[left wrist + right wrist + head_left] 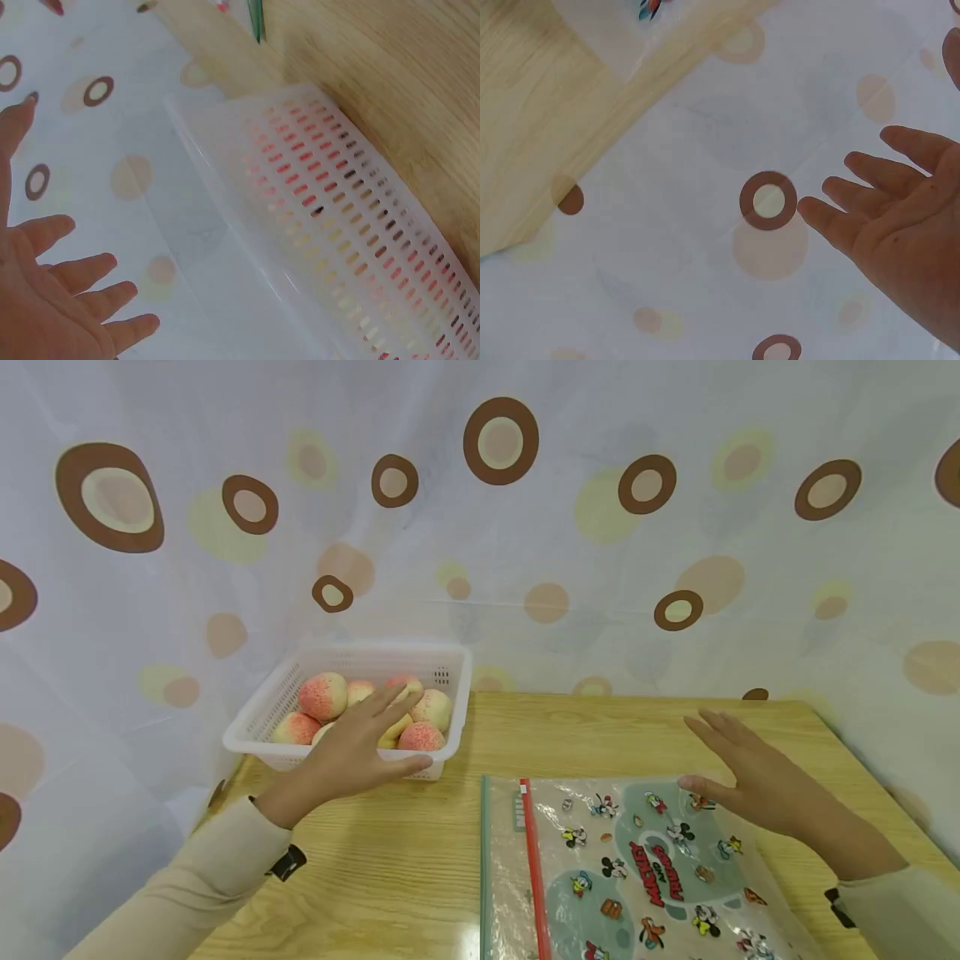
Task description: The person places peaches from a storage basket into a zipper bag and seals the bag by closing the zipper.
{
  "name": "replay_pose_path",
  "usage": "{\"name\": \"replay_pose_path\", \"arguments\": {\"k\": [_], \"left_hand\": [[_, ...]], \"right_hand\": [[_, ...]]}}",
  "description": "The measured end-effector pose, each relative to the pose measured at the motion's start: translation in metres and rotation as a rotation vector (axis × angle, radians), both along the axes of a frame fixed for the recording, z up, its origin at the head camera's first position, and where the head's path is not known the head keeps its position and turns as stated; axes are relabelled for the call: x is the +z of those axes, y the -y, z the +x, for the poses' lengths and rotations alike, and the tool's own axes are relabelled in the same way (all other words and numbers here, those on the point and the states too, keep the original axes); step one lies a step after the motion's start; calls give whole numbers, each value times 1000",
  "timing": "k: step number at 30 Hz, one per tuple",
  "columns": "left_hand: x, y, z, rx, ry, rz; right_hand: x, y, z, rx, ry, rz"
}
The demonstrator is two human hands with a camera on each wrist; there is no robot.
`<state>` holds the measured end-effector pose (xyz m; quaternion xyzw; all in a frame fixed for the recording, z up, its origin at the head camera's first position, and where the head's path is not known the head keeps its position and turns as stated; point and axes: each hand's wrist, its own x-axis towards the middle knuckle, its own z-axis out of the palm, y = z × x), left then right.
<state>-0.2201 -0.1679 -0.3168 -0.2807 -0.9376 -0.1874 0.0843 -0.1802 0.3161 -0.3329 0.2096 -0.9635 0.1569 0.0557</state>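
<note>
My left hand point(360, 739) hovers in front of the white plastic basket point(345, 653), fingers straight and spread, overlapping its front rim in the head view. Several pink and yellow peaches point(324, 695) lie in the basket; some are hidden behind the hand. In the left wrist view the hand point(60, 292) is empty, and the basket's slotted wall point(300, 187) shows beside it. Over the right part of a clear zip bag point(585, 860) with cartoon prints and a red slider strip, my right hand point(765, 777) is raised. Its fingers point(885, 176) are extended and hold nothing.
Both the basket and the flat bag rest on a wooden table point(375, 860). A pale curtain point(420, 552) with brown and yellow circles hangs behind the table and along its sides. The table's right edge point(870, 760) runs close to the curtain.
</note>
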Motion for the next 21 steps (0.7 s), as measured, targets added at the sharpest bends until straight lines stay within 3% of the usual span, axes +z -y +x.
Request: {"name": "replay_pose_path", "arguments": {"k": [4,9,14,21], "left_hand": [[-5,-11,10,-83,27,193],[-15,-23,26,-129,95,250],[-30,-34,39,-114,244,284],[-59,-44,36,-170,503,471]], "right_hand": [[-8,20,8,17,-10,-9],[-19,44,18,20,33,-42],[-26,63,25,41,69,-95],[-40,84,30,79,113,-146]]}}
